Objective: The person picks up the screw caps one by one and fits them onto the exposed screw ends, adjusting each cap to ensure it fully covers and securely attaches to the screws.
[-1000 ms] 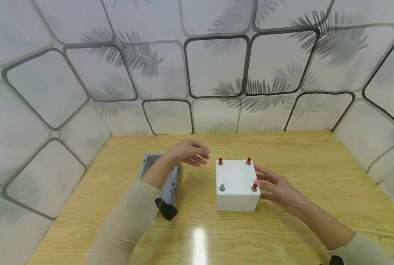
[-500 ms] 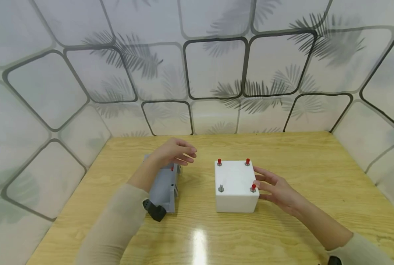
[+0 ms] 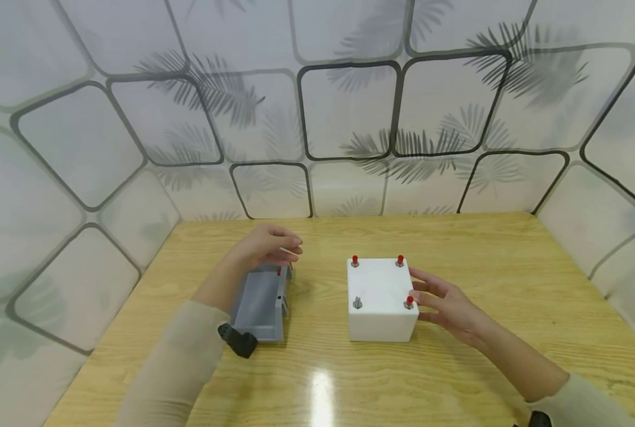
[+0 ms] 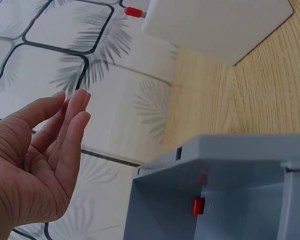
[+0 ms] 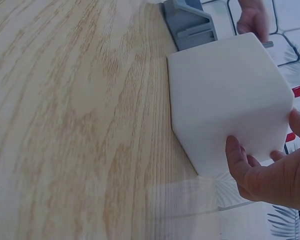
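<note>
My left hand [image 3: 272, 244] hovers over the far end of a grey plastic bin [image 3: 261, 299], its fingers loosely bent and nothing between them. Inside that bin lies a small red cap [image 4: 198, 206]. To the right, a white box [image 3: 380, 286] stands on the table with metal posts at its top corners. Three posts carry red caps [image 3: 400, 260]; the near left metal post [image 3: 357, 302] is bare. My right hand [image 3: 453, 305] rests against the box's right side with spread fingers [image 5: 236, 152], the thumb by the near right capped post.
Both things stand on a wood-grain table [image 3: 317, 379], with a strip of tabletop between bin and box. Behind it hangs a pale patterned backdrop [image 3: 349, 112]. A black wrist camera [image 3: 238, 340] sits on the left sleeve.
My left hand has moved left, away from the box and over the bin, showing more of the bin's inside. My right hand and the box have stayed in place.
</note>
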A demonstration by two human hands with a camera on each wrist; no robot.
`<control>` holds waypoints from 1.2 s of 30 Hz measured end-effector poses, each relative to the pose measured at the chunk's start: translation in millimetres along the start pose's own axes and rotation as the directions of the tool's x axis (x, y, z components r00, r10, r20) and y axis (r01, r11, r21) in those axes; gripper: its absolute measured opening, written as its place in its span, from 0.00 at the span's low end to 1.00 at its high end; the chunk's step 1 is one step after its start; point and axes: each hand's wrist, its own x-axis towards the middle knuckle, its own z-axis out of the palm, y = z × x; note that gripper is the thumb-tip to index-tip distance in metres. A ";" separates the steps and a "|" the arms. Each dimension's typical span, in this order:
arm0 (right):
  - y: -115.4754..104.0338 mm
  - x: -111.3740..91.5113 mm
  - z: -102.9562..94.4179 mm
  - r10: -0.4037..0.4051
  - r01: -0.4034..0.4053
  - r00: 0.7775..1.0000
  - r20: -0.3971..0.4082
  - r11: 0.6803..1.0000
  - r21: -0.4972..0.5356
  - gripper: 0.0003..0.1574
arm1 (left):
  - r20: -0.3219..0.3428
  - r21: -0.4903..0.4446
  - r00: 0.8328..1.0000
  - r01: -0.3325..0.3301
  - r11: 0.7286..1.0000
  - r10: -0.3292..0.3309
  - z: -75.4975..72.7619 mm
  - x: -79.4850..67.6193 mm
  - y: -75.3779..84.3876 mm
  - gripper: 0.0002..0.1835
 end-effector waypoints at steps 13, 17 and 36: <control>0.6 1.0 0.4 0.012 -0.012 1.000 -0.011 1.000 -0.006 0.45 | -0.042 0.037 0.998 0.049 0.998 -0.048 -20.4 -4.7 -15.1 0.16; 0.5 1.4 0.4 0.012 -0.012 1.000 -0.017 1.000 -0.011 0.45 | -0.063 0.039 0.995 0.082 0.996 -0.079 -23.4 -4.3 -18.4 0.18; 0.0 0.0 0.4 0.012 -0.012 1.000 -0.017 1.000 0.000 0.44 | -0.129 0.119 0.989 0.085 0.989 -0.069 -28.2 0.6 -41.6 0.15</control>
